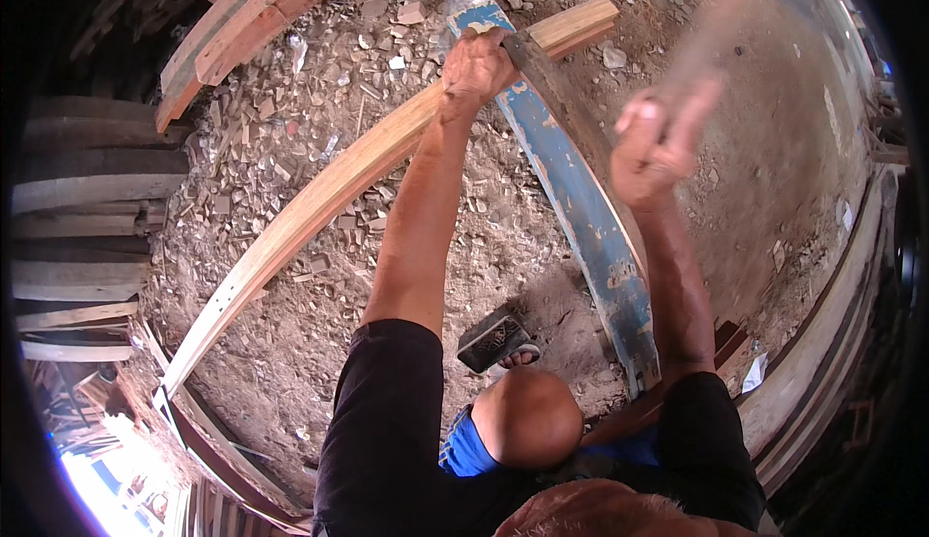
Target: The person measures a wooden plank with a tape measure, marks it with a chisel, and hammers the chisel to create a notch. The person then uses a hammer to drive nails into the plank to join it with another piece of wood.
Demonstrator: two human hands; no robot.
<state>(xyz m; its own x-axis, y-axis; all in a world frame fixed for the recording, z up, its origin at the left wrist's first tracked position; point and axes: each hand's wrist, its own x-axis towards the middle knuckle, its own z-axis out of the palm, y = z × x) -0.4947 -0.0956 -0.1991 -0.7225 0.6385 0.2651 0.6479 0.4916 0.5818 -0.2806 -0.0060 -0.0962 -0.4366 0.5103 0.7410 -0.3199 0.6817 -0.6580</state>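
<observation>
My left hand [474, 68] is closed over a curved pale wooden beam [319, 213], where the beam crosses a blue-painted plank [571, 193] with flaking paint. A dark curved piece of wood [561, 102] lies along the plank, its upper end beside my left fingers. Whether those fingers also pinch something small is hidden. To the right, my right hand [658, 145] is raised and closed round a hammer-like tool [716, 29]. Motion smears the tool, so its head cannot be made out.
By my foot sits a small dark box [495, 339] holding what look like nails. Wood chips and rubble [290, 150] litter the dirt floor. Curved timbers are stacked at the left [87, 189], the upper left [261, 24] and the right edge [823, 334].
</observation>
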